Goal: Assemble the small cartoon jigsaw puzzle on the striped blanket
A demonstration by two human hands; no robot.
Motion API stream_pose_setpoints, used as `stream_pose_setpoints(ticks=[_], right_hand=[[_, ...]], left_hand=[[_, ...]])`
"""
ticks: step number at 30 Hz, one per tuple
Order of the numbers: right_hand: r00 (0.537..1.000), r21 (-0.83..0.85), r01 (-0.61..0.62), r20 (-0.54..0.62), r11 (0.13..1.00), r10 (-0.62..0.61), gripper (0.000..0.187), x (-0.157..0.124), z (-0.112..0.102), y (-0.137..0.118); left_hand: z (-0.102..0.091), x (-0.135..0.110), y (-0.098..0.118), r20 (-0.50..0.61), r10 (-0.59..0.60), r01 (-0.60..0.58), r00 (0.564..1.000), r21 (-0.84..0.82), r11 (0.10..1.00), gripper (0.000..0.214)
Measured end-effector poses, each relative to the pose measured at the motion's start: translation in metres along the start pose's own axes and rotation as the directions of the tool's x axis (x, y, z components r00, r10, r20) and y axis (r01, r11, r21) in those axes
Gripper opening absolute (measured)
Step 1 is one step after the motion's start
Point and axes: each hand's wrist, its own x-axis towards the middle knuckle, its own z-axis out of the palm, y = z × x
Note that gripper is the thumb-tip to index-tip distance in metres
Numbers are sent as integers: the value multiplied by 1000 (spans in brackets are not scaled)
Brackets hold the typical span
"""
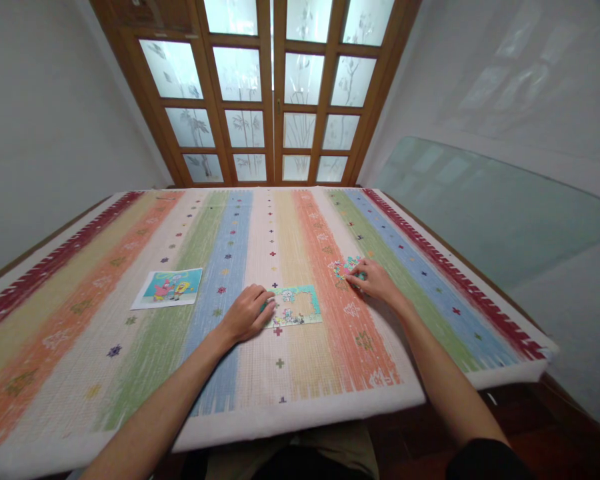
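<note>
A partly assembled jigsaw puzzle (307, 323) lies on the table, with its teal border joined and a bare brown area in its middle. My left hand (247, 312) is at the puzzle's left edge, fingers bent together and pressed on it; its thumb is hidden. To the right is a small pile of loose puzzle pieces (341, 268), mostly teal and pink. Over this pile my right hand (375, 281) has thumb and forefinger closed in a pinch at a puzzle piece, largely covered by the fingers.
A printed reference picture (173, 288) of cartoon figures lies left of the puzzle. The table wears a striped cloth (250, 380), its front edge close to my body. Wooden glass-paned doors (275, 113) stand beyond, and a pale green glass panel (480, 207) is at the right wall.
</note>
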Motion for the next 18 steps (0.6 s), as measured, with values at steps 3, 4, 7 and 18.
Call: stream_pose_setpoints(ticks=[3,4,7,18], right_hand=[[1000,-16,-4,2,1000,4,18,1,-1,1],[1000,-17,3,7,1000,-3,17,1,0,2],[999,-20,20,37,1000,-19,19,0,2,4],[990,82,28,137,996,-39,12,7,-6,5]], left_hand=[[0,0,0,14,-9,9,1000,-3,1000,24],[-1,0,1,19,-12,12,1000,-3,1000,25],[-1,0,2,27,-20,20,999,-5,1000,25],[-2,1,0,42,-18,18,999,-4,1000,27]])
